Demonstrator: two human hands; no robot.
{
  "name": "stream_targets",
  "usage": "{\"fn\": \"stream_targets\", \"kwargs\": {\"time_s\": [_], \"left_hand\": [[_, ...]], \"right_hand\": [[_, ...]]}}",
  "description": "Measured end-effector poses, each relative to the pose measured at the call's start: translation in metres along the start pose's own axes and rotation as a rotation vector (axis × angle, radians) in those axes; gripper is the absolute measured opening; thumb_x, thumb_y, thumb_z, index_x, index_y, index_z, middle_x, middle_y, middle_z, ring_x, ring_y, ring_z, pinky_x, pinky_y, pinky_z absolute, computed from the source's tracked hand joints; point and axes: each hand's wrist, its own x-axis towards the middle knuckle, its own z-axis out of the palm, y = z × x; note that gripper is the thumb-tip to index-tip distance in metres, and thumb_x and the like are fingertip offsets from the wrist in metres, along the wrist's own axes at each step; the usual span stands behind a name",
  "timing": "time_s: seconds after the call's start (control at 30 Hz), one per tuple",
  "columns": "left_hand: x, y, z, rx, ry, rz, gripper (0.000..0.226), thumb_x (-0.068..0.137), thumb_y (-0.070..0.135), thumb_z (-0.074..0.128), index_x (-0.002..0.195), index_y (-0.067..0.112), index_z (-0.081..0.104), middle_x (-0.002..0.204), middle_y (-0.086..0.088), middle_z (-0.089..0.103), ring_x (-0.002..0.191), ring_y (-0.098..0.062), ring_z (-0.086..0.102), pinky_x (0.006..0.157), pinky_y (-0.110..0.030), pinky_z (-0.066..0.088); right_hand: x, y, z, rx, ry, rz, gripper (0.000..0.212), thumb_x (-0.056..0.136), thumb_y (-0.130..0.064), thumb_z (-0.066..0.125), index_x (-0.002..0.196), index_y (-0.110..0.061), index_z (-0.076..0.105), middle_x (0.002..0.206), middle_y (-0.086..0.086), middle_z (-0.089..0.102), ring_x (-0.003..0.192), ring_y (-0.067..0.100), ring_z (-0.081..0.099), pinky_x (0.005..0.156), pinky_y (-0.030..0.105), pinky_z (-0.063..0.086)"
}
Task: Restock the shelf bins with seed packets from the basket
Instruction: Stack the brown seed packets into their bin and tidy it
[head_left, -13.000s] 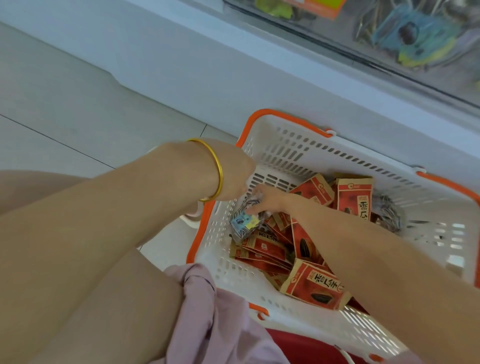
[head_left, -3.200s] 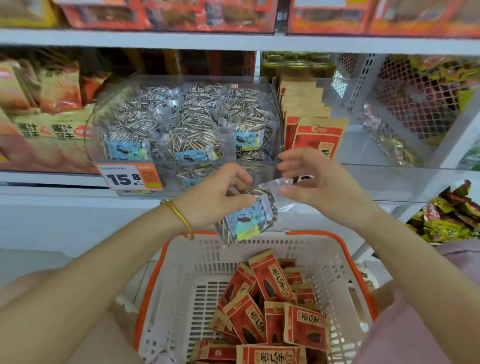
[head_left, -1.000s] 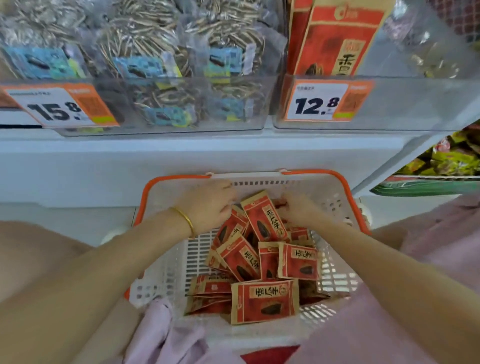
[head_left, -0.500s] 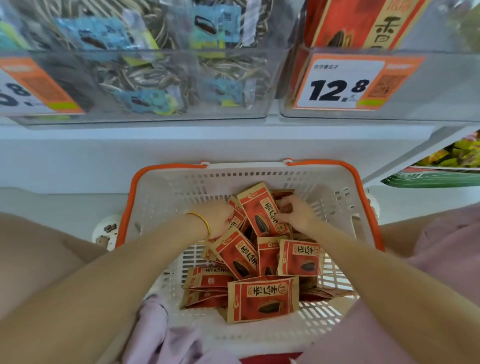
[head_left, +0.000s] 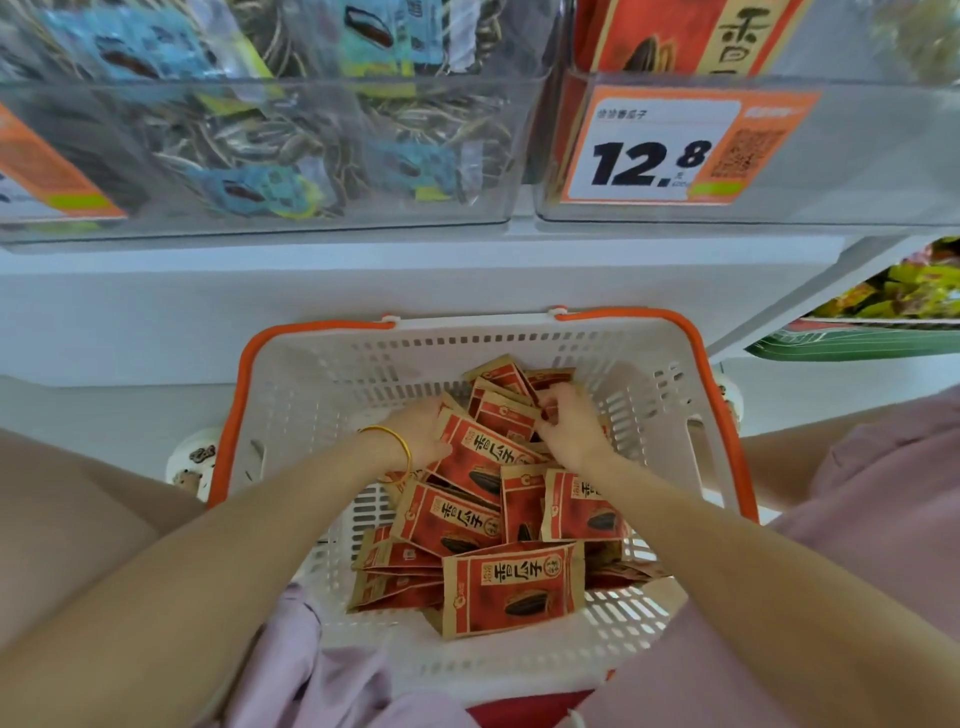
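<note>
Both hands have closed in on the red packets (head_left: 470, 519) at the far end of the basket (head_left: 311, 374). The right hand (head_left: 569, 434) pinches packets; the left hand (head_left: 415, 436) touches one, but its fingers are hidden and I cannot tell its grip. This looks like the gathering step. Next, the bunch needs lifting to the 12.8 bin (head_left: 857, 156).

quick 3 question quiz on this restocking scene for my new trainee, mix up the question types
1. True or false: the left hand and right hand are both in the basket among the red packets.
2. The price tag on the right bin reads: A 10.5, B 12.8, C 19.9.
3. Fill in: the gold bangle is on the ___ wrist.
Key: 1 true; 2 B; 3 left.
</note>
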Motion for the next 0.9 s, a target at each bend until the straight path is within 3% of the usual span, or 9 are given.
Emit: {"fn": "stream_targets", "kwargs": {"time_s": [0.13, 0.2, 0.27, 0.4, 0.5, 0.6, 0.7, 0.77, 0.9], "left_hand": [[-0.003, 0.001, 0.005, -0.098, 0.011, 0.038, 0.028, 0.085, 0.008, 0.058, 0.113, 0.005, 0.054, 0.105, -0.011, 0.063, 0.094, -0.023, 0.061, 0.082, -0.034, 0.052], [-0.001, -0.003, 0.007, -0.162, 0.052, -0.004, 0.011, 0.085, 0.005, 0.057, 0.093, 0.012, 0.056, 0.085, -0.003, 0.061, 0.075, -0.014, 0.059, 0.063, -0.025, 0.050], [-0.002, -0.004, 0.007, -0.180, 0.067, -0.061, 0.020, 0.081, 0.003, 0.059, 0.073, 0.019, 0.050, 0.072, 0.002, 0.057, 0.066, -0.013, 0.057, 0.057, -0.023, 0.048], [-0.005, 0.000, 0.008, -0.153, 0.037, -0.086, 0.017, 0.080, 0.004, 0.062, 0.071, 0.014, 0.053, 0.078, -0.003, 0.059, 0.078, -0.020, 0.059, 0.067, -0.029, 0.051], [-0.009, 0.004, 0.009, -0.170, 0.055, -0.058, 0.005, 0.082, 0.006, 0.063, 0.086, 0.007, 0.061, 0.095, -0.009, 0.064, 0.091, -0.025, 0.062, 0.081, -0.034, 0.052], [-0.014, 0.007, 0.009, -0.169, 0.106, -0.034, 0.013, 0.081, 0.006, 0.063, 0.093, 0.001, 0.063, 0.099, -0.012, 0.066, 0.091, -0.026, 0.062, 0.081, -0.037, 0.052], [-0.024, 0.015, 0.006, -0.105, 0.184, 0.027, 0.008, 0.084, 0.008, 0.058, 0.089, 0.002, 0.061, 0.094, -0.013, 0.064, 0.088, -0.028, 0.060, 0.075, -0.035, 0.047], [-0.031, 0.023, -0.002, -0.091, 0.242, 0.086, 0.007, 0.087, 0.012, 0.056, 0.081, 0.009, 0.055, 0.087, -0.006, 0.059, 0.084, -0.026, 0.058, 0.069, -0.032, 0.043], [-0.052, 0.041, -0.031, -0.131, 0.316, 0.242, 0.019, 0.086, 0.016, 0.061, 0.070, 0.021, 0.053, 0.103, 0.002, 0.058, 0.101, -0.022, 0.057, 0.089, -0.036, 0.046]], "right_hand": [[0.013, -0.005, 0.001, -0.094, 0.014, -0.015, 0.032, 0.090, -0.008, 0.055, 0.122, -0.012, 0.055, 0.125, 0.012, 0.048, 0.113, 0.028, 0.051, 0.096, 0.031, 0.039], [0.016, -0.010, 0.004, -0.171, 0.020, -0.013, 0.030, 0.091, -0.011, 0.055, 0.121, -0.011, 0.055, 0.125, 0.011, 0.049, 0.110, 0.028, 0.052, 0.090, 0.030, 0.041], [0.018, -0.015, 0.010, -0.177, 0.040, 0.004, 0.027, 0.088, -0.013, 0.060, 0.114, -0.007, 0.055, 0.119, 0.012, 0.053, 0.106, 0.028, 0.054, 0.086, 0.033, 0.043], [0.018, -0.015, 0.015, -0.035, 0.079, 0.119, 0.029, 0.082, -0.009, 0.065, 0.107, -0.005, 0.051, 0.104, 0.011, 0.059, 0.098, 0.026, 0.058, 0.076, 0.031, 0.044], [0.017, -0.010, 0.013, -0.093, 0.004, 0.123, 0.020, 0.082, -0.012, 0.065, 0.100, -0.007, 0.057, 0.098, 0.006, 0.062, 0.093, 0.024, 0.060, 0.076, 0.031, 0.047], [0.015, -0.006, 0.011, -0.174, -0.076, 0.092, 0.007, 0.084, -0.014, 0.064, 0.090, -0.010, 0.063, 0.096, 0.007, 0.065, 0.092, 0.025, 0.062, 0.079, 0.035, 0.051], [0.010, -0.008, 0.003, -0.265, -0.027, -0.012, 0.004, 0.087, -0.016, 0.062, 0.088, -0.015, 0.066, 0.102, 0.005, 0.060, 0.095, 0.024, 0.058, 0.084, 0.037, 0.049], [0.005, -0.020, -0.010, -0.160, 0.017, -0.104, 0.002, 0.088, -0.016, 0.061, 0.087, -0.018, 0.063, 0.099, 0.002, 0.056, 0.093, 0.022, 0.055, 0.081, 0.033, 0.045], [-0.016, -0.058, -0.059, 0.049, -0.046, -0.327, 0.002, 0.091, -0.011, 0.056, 0.091, -0.009, 0.057, 0.089, 0.001, 0.060, 0.085, 0.017, 0.056, 0.072, 0.026, 0.041]]}}
